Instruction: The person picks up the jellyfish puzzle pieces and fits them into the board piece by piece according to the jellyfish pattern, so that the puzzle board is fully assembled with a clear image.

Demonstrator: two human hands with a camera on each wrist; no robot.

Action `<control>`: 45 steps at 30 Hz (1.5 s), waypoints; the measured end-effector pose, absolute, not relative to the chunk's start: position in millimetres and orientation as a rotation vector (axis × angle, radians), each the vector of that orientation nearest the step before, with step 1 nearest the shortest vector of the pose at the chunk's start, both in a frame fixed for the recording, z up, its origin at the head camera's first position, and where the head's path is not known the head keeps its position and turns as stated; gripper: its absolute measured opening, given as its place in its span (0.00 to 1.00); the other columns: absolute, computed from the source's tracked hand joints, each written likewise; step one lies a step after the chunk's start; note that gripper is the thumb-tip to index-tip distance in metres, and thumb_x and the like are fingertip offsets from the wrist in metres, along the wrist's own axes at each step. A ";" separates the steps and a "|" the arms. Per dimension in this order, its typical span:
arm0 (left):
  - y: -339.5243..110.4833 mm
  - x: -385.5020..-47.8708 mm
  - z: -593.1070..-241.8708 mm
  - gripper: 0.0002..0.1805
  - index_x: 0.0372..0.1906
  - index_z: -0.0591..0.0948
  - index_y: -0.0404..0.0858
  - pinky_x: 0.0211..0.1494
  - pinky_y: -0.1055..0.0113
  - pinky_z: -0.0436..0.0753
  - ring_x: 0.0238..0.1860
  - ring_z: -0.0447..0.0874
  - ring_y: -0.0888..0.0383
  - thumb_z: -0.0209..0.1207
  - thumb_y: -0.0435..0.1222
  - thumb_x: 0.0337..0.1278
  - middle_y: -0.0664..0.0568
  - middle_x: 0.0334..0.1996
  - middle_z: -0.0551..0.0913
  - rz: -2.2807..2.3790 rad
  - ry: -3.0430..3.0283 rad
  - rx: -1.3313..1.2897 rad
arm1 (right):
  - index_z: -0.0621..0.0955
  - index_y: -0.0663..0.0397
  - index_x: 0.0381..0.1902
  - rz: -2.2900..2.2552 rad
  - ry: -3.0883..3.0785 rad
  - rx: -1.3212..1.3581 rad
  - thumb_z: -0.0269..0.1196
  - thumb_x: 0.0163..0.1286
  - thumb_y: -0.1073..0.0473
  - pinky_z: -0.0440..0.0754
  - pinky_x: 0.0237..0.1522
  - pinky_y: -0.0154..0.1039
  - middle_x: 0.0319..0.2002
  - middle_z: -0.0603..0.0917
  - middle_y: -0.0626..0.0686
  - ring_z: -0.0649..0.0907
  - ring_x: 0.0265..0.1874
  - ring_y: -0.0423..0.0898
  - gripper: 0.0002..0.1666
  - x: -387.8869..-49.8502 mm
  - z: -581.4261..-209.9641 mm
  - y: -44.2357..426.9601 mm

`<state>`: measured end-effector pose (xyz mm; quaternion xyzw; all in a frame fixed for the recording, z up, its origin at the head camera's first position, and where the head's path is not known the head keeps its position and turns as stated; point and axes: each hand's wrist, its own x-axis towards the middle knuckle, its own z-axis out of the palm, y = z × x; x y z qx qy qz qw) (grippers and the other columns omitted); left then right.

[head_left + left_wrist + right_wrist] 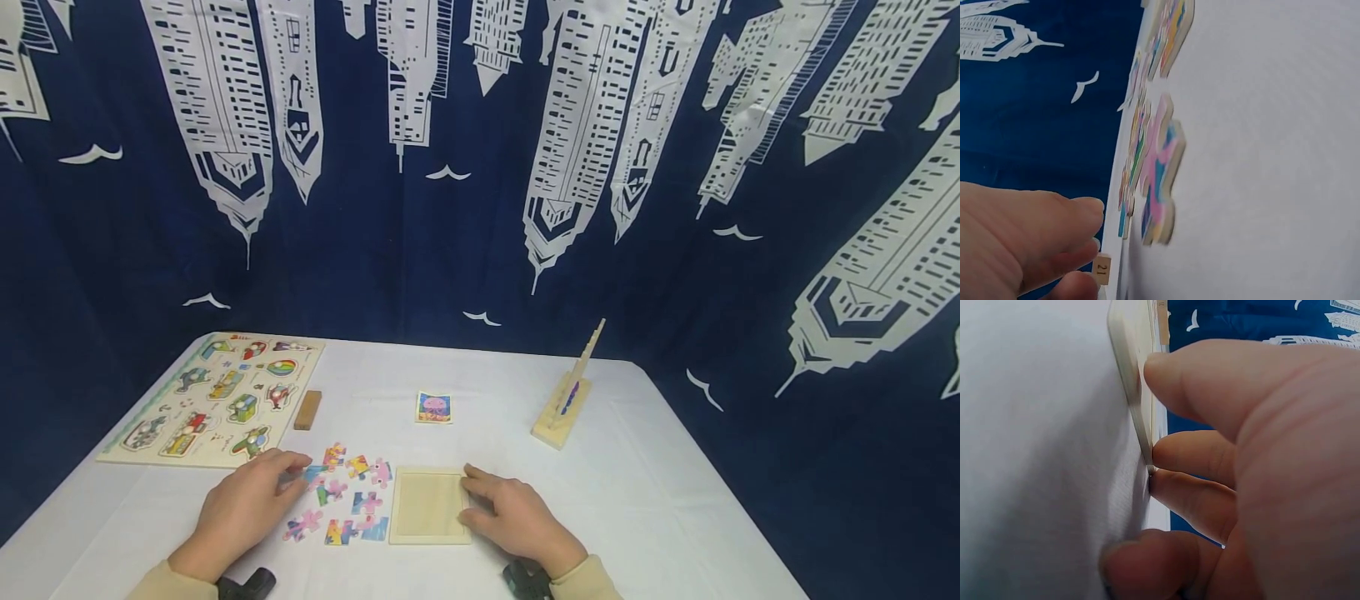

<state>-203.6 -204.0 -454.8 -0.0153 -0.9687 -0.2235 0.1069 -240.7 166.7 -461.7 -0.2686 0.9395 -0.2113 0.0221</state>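
Observation:
A square wooden puzzle tray [430, 506] with a raised rim lies flat near the front of the table. At its right side, the fingertips and thumb of my right hand [513, 512] touch the rim; the right wrist view shows the thumb [1172, 375] over the edge. My left hand [251, 504] hovers left of several loose jigsaw pieces, fingers loosely bent, with no piece seen in its grasp. Among the pieces are a pink one [303, 526], a yellow-and-blue one [341, 532] and a pink-and-blue one [366, 503].
A knob puzzle board [217, 400] with vehicle pictures lies at the back left, beside a brown wooden block [307, 410]. Behind the tray is a small picture card [434, 407]. A wooden stand [561, 408] with an upright slanted piece is at the back right.

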 end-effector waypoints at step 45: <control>-148.9 -186.5 -476.0 0.17 0.49 0.87 0.56 0.24 0.74 0.68 0.23 0.66 0.75 0.75 0.41 0.54 0.71 0.36 0.76 -0.899 -2.735 -0.652 | 0.81 0.52 0.65 -0.691 2.899 -0.824 0.65 0.71 0.42 0.77 0.66 0.53 0.71 0.77 0.50 0.79 0.68 0.52 0.31 -240.1 -461.2 166.7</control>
